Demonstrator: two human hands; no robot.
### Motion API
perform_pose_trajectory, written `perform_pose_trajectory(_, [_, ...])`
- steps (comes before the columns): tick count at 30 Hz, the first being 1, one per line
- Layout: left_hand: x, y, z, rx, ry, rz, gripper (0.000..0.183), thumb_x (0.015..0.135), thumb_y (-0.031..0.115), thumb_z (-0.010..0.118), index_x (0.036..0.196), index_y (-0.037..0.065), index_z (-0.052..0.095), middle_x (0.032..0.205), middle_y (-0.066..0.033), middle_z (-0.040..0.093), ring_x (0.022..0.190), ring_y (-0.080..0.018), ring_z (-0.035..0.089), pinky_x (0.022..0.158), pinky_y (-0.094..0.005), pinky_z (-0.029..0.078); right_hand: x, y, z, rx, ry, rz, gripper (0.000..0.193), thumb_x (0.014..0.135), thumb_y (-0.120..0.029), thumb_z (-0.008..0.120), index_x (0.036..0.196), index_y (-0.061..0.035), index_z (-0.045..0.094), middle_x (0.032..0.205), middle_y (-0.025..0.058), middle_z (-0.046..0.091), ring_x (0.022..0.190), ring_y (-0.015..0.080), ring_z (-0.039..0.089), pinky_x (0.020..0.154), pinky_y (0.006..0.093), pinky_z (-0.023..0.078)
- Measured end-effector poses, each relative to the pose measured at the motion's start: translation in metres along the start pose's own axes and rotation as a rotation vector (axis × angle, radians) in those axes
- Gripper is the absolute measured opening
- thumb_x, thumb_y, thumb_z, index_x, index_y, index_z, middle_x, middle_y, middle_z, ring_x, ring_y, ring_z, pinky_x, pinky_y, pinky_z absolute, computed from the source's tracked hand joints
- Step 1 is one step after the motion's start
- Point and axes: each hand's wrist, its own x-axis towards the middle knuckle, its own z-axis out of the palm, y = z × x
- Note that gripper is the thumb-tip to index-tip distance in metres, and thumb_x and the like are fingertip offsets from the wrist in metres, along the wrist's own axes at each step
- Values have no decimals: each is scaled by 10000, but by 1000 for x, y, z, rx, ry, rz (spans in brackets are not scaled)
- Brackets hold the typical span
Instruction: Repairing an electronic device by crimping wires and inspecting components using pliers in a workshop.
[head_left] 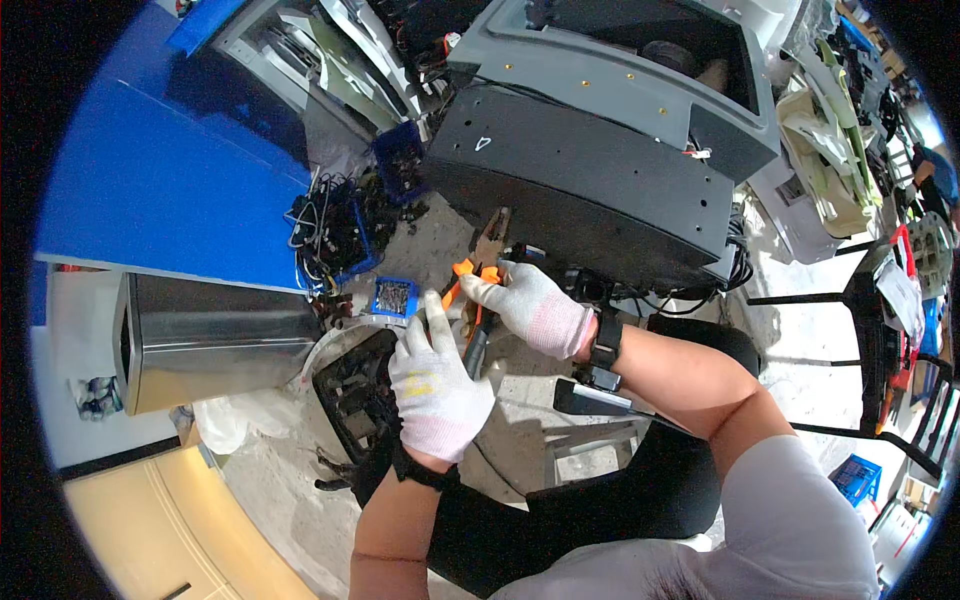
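Pliers with orange and dark grey handles point(477, 345) point away from me, their worn metal jaws point(492, 232) near the dark machine housing. My left hand point(438, 390), in a white knit glove, is around the lower handles, fingers stretched along one side and thumb on the other. My right hand point(535, 305), gloved alike, closes its thumb and forefinger at the orange upper handles, beside the pivot; its other fingers are partly hidden. A small blue box of screws point(395, 298) stands just beyond my left fingertips. Nothing is visible between the jaws.
The large dark grey housing point(580, 170) blocks the far side. Tangled cables point(325, 225) lie at left beside a blue panel point(180, 190) and a metal cabinet point(225, 335). A black plastic part point(360, 390) stands left of my left wrist. At right is a dark metal frame point(870, 330).
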Motion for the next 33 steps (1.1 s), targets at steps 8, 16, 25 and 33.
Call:
perform_pose_trajectory(8, [9,3,11,16,8,-146,863,697,247,701,1356,-51,229,1072,-235,460,956,-366,519,825,-440,441,9,5,-4,-199,5,-49,421,882,-375,577,903,43,621,648,35,574,589,89,529,522,266,418])
perform_pose_trajectory(16, [10,11,6,-98,-70,-199,827,700,228,695,1344,-35,247,1108,-264,456,1013,-396,515,837,-426,456,7,2,-11,-225,-53,13,447,878,-396,574,918,49,601,692,34,587,604,92,562,536,262,469])
perform_pose_trajectory(25, [9,-3,24,-220,-62,-197,795,672,240,719,1304,-26,315,1112,-260,530,1024,-393,539,864,-422,447,-2,5,-13,-253,-42,-111,520,817,-475,575,879,38,638,747,200,634,717,288,631,649,367,473])
perform_pose_trajectory(33, [18,2,2,-513,-128,-180,636,659,176,678,1225,-8,456,1076,-184,601,968,-280,603,825,-350,467,-6,35,8,5,-40,-134,587,794,-512,611,1003,37,598,825,148,644,721,215,616,659,327,483])
